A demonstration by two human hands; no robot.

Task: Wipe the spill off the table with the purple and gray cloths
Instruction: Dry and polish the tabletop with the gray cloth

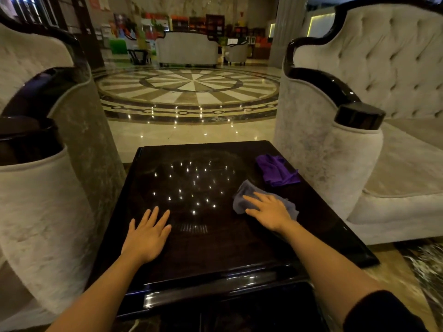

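A glossy dark table (215,255) fills the lower middle of the head view, with ceiling lights mirrored in its top. A crumpled gray cloth (242,195) lies on its right half. My right hand (268,210) presses flat on that cloth, fingers spread and pointing left. A purple cloth (275,170) lies bunched near the table's far right edge, apart from both hands. My left hand (147,232) rests flat on the bare tabletop at the left, fingers apart, holding nothing. No spill can be made out on the dark surface.
A pale upholstered armchair (43,200) stands close on the left of the table. Another tufted armchair (359,164) stands close on the right. Beyond the far edge lies a polished marble floor (189,89) with a round pattern, and a sofa (187,47) far back.
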